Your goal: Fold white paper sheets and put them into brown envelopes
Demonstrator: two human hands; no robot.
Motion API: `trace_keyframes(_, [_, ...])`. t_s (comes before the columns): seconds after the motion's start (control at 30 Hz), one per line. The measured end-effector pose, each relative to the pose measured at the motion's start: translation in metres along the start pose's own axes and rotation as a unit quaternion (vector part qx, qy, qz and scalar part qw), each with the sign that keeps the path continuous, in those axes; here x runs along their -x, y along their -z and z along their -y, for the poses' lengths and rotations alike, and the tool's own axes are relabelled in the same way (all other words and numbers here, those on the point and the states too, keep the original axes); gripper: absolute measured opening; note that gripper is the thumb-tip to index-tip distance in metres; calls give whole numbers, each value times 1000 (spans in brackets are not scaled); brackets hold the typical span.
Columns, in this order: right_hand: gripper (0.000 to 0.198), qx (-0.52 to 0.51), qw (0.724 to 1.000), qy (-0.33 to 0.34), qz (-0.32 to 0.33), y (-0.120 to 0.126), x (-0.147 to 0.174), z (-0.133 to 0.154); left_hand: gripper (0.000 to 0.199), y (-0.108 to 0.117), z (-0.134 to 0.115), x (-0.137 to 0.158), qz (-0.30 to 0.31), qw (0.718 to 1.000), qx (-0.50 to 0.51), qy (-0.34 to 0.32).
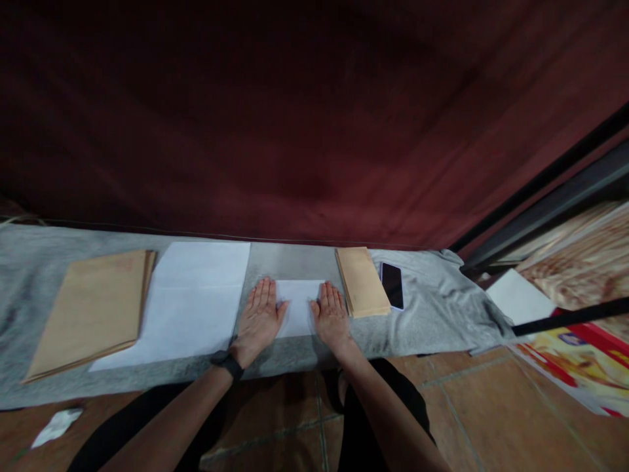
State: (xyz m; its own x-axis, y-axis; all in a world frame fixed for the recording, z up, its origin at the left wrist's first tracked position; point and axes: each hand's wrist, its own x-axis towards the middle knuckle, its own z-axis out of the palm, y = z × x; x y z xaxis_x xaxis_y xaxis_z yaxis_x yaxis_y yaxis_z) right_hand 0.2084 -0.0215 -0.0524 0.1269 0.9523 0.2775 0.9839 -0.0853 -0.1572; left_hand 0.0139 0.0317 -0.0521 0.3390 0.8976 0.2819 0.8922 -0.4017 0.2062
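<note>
A folded white sheet of paper [298, 313] lies on the grey cloth between my two hands. My left hand [260, 318] is flat, fingers stretched forward, pressing along the sheet's left edge. On the opposite edge, my right hand [333, 320] lies flat with its thumb turned inward. Left of my left hand is larger white paper [196, 295], partly under a stack of big brown envelopes [93, 301]. Just right of my right hand sits a stack of smaller brown envelopes [363, 282].
The grey cloth [432, 308] covers a long narrow surface. A phone [392, 286] lies right of the small envelopes. Behind hangs a dark red curtain [304, 131]. A printed box [580, 360] and dark metal bars [550, 216] are at the right; crumpled white paper [56, 425] is on the tiled floor.
</note>
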Motion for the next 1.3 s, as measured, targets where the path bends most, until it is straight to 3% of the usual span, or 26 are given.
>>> trace_keyframes(0.1, [57, -12, 1000, 9, 1, 10, 6, 2, 69, 1, 0, 0, -2, 1000, 3, 5])
trace_keyframes(0.2, [57, -48, 996, 72, 13, 18, 15, 13, 68, 2, 0, 0, -6, 1000, 6, 6])
trace_keyframes(0.37, [54, -81, 988, 122, 41, 15, 31, 30, 66, 9, -7, 3, -24, 999, 22, -3])
trace_keyframes(0.63, [53, -31, 994, 103, 29, 10, 34, 22, 63, 13, -27, 40, 17, 990, 57, -131])
trace_keyframes(1.3, [58, 7, 999, 50, -5, 2, 44, -11, 64, 16, 8, 48, 12, 999, 32, -13])
